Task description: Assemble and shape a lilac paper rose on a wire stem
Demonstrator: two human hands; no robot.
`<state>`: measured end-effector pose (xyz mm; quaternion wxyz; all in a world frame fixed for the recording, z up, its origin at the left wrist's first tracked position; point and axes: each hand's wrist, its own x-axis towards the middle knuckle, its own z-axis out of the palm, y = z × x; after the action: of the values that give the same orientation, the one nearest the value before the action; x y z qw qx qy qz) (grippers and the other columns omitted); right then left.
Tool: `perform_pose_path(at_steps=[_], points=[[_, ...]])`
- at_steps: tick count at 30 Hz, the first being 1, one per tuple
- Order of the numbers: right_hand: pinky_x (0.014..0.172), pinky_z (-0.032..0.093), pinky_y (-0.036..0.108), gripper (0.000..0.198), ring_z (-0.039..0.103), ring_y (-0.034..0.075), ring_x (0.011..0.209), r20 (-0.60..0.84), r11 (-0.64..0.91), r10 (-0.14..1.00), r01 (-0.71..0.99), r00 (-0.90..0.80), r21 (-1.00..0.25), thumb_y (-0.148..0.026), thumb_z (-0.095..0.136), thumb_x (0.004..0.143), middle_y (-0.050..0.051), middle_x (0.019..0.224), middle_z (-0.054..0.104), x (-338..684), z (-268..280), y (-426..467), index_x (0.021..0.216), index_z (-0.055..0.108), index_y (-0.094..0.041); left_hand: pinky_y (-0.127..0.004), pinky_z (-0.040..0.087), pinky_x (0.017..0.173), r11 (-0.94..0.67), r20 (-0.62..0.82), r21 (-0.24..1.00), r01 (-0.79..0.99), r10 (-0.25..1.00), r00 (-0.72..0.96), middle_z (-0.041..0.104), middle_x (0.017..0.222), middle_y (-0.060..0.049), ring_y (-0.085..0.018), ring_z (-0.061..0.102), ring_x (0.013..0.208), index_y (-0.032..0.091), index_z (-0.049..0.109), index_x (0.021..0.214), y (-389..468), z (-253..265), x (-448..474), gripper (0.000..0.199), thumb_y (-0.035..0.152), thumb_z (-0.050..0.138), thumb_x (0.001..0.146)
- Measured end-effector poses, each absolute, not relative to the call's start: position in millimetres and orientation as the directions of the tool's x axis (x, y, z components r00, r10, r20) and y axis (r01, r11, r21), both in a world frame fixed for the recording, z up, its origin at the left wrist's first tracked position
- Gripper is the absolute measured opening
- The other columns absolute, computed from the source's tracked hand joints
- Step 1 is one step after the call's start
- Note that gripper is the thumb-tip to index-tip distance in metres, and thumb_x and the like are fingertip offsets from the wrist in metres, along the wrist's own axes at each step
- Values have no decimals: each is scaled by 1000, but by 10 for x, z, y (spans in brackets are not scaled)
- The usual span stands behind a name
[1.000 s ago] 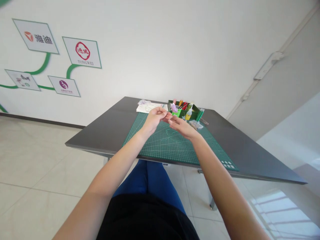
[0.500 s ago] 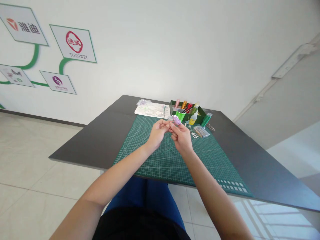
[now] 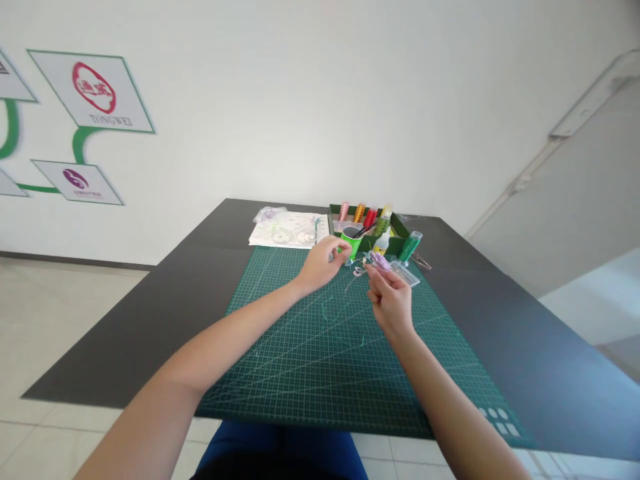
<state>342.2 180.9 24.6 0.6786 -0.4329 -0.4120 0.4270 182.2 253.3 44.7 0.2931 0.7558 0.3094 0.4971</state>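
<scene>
Between the thumb and fingers of my right hand [image 3: 393,303] is a small purple flower [image 3: 380,261], raised above the cutting mat. My left hand [image 3: 324,263] is apart from it, its fingers pinched together in front of the green cup [image 3: 353,241]. Whatever those fingers hold, if anything, is too small to make out. Small craft pieces lie between the two hands, blurred, with a thin strand trailing over the mat. Behind the flower, a clear flat case [image 3: 406,273] is partly hidden by my right hand.
The green cutting mat [image 3: 300,360] covers the middle of the dark table [image 3: 165,300]. At the back, a dark green box [image 3: 334,211] holds several coloured tubes, with a glue bottle [image 3: 381,243] in front. A green tube [image 3: 411,247] leans beside it. Drawn-on paper sheets [image 3: 290,229] lie left.
My hands have separated. The right has moved right with the flower, while the left has let go of it and stays near the cup. The view has turned right and come closer.
</scene>
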Motion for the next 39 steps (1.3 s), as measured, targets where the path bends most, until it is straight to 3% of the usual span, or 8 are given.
perform_pose_path(at_steps=[3,10,15,20,26,29,31,39], points=[[40,16,26,32,21,8,50,155,248,927,-249,341,-936,-44,92,67,-4,59,51,3511,228,1810,84,78,-22,-35,48,83,-656,563,674,340,754,339,71,104,-8,-20,63,80,19,76,96,3010,542,2081,6,21,72,93],[39,17,24,32,23,6,50,76,216,926,-352,370,-911,-43,95,63,-1,64,58,3472,201,1762,83,83,-20,-41,45,94,-554,488,633,541,828,276,70,105,-13,-31,65,104,16,73,88,3481,552,2573,4,14,76,91],[39,18,24,34,25,5,50,103,265,901,-347,421,-900,-44,93,63,1,69,64,3492,200,1798,84,84,-19,-37,46,91,-526,454,600,603,844,284,73,103,-12,-28,66,100,16,73,94,3512,606,2576,14,27,81,90],[39,19,23,36,30,5,50,125,305,879,-340,461,-890,-45,93,60,2,71,68,3503,179,1848,80,82,-17,-35,46,85,-513,421,524,680,850,317,75,94,-10,-26,67,94,17,74,79,3523,717,2646,16,26,79,91],[39,19,22,37,27,5,48,158,340,861,-316,483,-886,-44,96,57,-3,60,58,3539,147,1901,75,80,-16,-33,48,87,-588,561,518,621,782,272,77,93,-7,-21,69,90,17,76,89,3576,1201,2504,24,27,61,104],[39,19,22,37,28,5,48,183,365,853,-308,489,-879,-44,95,57,-4,59,57,3561,134,1921,76,80,-16,-29,50,81,-768,764,521,373,615,198,75,93,-5,-16,68,81,17,78,99,3448,1504,2254,23,26,58,106],[40,19,22,37,27,5,48,206,386,848,-303,489,-872,-45,95,58,-5,58,55,3561,148,1923,76,79,-16,-28,50,77,-825,810,485,291,549,206,73,92,-4,-14,66,77,19,79,104,3223,1600,2063,23,29,58,107],[41,18,23,34,25,5,47,315,481,825,-291,469,-827,-43,95,64,-8,54,46,3227,377,1536,71,74,-17,-32,52,79,-798,666,538,270,599,445,75,86,-5,-18,68,81,18,78,92,1826,1048,1624,27,30,58,107]])
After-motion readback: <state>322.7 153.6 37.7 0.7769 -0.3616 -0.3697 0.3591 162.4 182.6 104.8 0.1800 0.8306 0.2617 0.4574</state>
